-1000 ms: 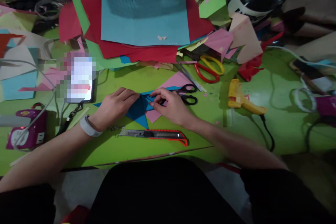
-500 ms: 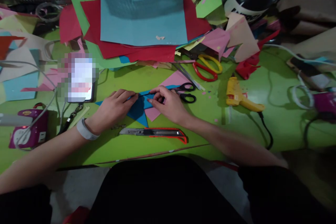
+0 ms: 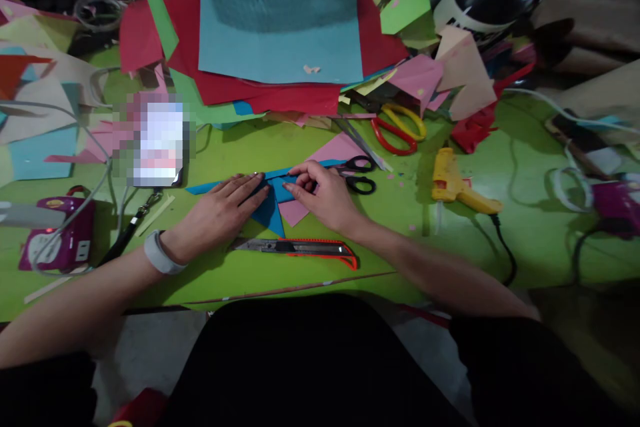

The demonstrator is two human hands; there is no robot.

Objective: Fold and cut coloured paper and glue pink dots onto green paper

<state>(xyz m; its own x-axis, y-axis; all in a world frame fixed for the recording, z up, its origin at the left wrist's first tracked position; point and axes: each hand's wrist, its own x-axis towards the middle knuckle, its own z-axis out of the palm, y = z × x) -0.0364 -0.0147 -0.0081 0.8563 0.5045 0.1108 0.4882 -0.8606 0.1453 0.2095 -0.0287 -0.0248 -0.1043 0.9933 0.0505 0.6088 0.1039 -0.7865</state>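
Observation:
Blue paper [image 3: 270,215] with a folded, pointed shape lies on the green table under both hands. My left hand [image 3: 227,210] rests flat on it, fingers stretched out. My right hand [image 3: 323,197] has its fingers curled at the paper's upper part, thumb near the index finger; a thin dark thing shows between the two hands, too small to name. Black-handled scissors [image 3: 361,185] lie just right of my right hand, over pink paper [image 3: 295,212]. Below the hands lies an orange and black box cutter [image 3: 300,248], its blade pointing left.
A lit phone [image 3: 159,147] lies at the left, near a purple device [image 3: 65,233]. Stacked coloured sheets [image 3: 280,33] stand at the back. Red and yellow scissors [image 3: 395,133] and a yellow glue gun [image 3: 457,183] lie right; a bottle [image 3: 480,7] stands behind.
My left hand has flattened and spread over the blue paper, whose left point now shows more. My right hand stays curled at about the same spot. The view has shifted slightly.

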